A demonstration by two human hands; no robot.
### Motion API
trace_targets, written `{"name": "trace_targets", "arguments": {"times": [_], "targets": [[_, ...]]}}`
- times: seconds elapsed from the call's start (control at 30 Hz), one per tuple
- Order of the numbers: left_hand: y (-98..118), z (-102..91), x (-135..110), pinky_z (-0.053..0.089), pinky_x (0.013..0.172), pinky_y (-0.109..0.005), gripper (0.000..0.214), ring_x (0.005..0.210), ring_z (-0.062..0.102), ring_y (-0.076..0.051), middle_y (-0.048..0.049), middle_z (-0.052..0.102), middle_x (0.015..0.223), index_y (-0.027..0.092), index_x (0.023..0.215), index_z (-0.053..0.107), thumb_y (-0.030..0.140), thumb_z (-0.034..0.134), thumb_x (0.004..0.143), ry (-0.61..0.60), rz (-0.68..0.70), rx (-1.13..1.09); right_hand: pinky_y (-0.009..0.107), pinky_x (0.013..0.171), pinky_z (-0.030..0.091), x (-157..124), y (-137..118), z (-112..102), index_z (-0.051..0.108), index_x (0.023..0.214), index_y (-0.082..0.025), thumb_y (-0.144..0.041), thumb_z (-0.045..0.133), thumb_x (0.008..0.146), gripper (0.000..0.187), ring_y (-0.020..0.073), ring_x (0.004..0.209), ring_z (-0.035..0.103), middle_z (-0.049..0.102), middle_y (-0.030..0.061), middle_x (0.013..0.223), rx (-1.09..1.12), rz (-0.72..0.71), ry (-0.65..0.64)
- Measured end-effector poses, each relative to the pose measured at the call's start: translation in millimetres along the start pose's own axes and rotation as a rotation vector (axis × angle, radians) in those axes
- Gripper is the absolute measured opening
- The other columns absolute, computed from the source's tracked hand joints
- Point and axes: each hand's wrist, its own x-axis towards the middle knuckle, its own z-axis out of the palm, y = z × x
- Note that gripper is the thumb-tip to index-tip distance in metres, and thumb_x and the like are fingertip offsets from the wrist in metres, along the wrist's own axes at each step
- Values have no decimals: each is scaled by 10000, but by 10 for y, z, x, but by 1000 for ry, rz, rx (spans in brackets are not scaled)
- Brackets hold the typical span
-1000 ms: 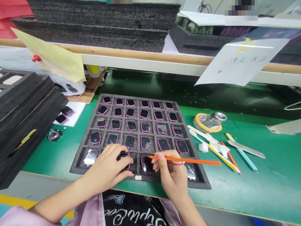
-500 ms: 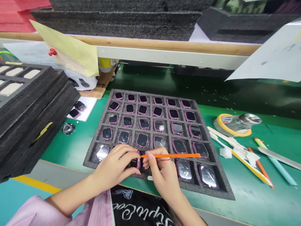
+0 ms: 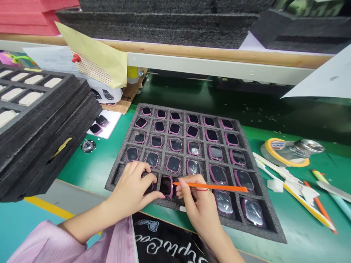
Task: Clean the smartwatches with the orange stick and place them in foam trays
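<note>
A dark foam tray [image 3: 124, 160] on the green bench holds several pink-rimmed watch bodies in square pockets. My left hand [image 3: 131, 191] rests on the tray's front row, fingers curled round a watch body [image 3: 166, 185] that sits in its pocket, thumb below it. My right hand [image 3: 196, 202] pinches a thin orange stick [image 3: 216, 187]; the stick's tip lies at the right edge of that same watch. Two watches [image 3: 238, 206] at the front right wear shiny film.
A stack of black foam trays [image 3: 41, 131] stands at the left. Tape roll [image 3: 276, 149], a small metal pot [image 3: 304, 146], pens and white tools [image 3: 298, 186] lie at the right. A shelf rail [image 3: 208, 60] with foam on top runs across the back. Two loose watches [image 3: 98, 124] lie on paper.
The view has shifted, so the tray sits further right. The watch my left hand held tilted up now lies flat in its pocket; the stick tip stays at its edge.
</note>
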Motion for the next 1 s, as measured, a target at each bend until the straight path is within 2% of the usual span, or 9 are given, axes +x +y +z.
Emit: {"name": "trace_targets", "arguments": {"times": [0.17, 0.3, 0.4, 0.5, 0.77, 0.9, 1.0], "targets": [[-127, -164, -118, 470, 923, -482, 217, 1072, 563, -293, -116, 601, 1155, 191, 1021, 672, 388, 672, 930, -42, 83, -9, 233, 560, 552, 10, -128, 80, 588, 960, -229, -287, 520, 1014, 104, 115, 592, 651, 653, 9, 774, 103, -45, 105], [-222, -146, -234, 472, 1004, -460, 202, 1177, 586, -270, -92, 652, 1225, 224, 1127, 664, 319, 663, 949, 32, 118, -68, 236, 594, 570, 66, -212, 267, 569, 1013, -236, -270, 516, 1015, 64, 118, 641, 679, 688, 16, 826, 182, -49, -31], [-266, -68, -289, 497, 1005, -439, 171, 1162, 619, -249, -82, 685, 1207, 219, 1106, 669, 290, 665, 950, 118, 132, -110, 245, 632, 571, 113, -215, 408, 551, 981, -227, -269, 491, 1024, 85, 123, 683, 689, 672, 15, 820, 165, -38, -119], [-278, -30, -301, 519, 989, -444, 168, 1140, 637, -251, -83, 695, 1189, 219, 1086, 670, 305, 676, 942, 141, 125, -125, 246, 639, 559, 130, -195, 481, 535, 965, -227, -261, 476, 1029, 94, 118, 683, 676, 644, 4, 810, 139, -29, -155], [-265, -60, -290, 536, 957, -431, 418, 1100, 655, -253, -96, 711, 1156, 192, 1201, 532, 419, 715, 902, 76, -20, -215, 258, 653, 547, 94, -125, 484, 534, 948, -228, -218, 487, 1016, 83, 123, 686, 668, 612, 1, 833, 47, -68, -139], [-259, -48, -293, 509, 975, -410, 427, 1108, 639, -241, -91, 699, 1165, 184, 1211, 515, 405, 716, 905, 65, -21, -214, 251, 651, 553, 114, -119, 470, 536, 954, -229, -209, 490, 1014, 78, 119, 690, 670, 615, 0, 842, 31, -95, -157], [-260, -92, -289, 471, 1005, -427, 464, 1120, 613, -255, -110, 675, 1177, 165, 1203, 519, 454, 713, 896, 69, -9, -185, 236, 639, 557, 123, -136, 462, 551, 950, -232, -205, 502, 1012, 83, 112, 684, 669, 614, -7, 828, 68, -93, -173]]}}
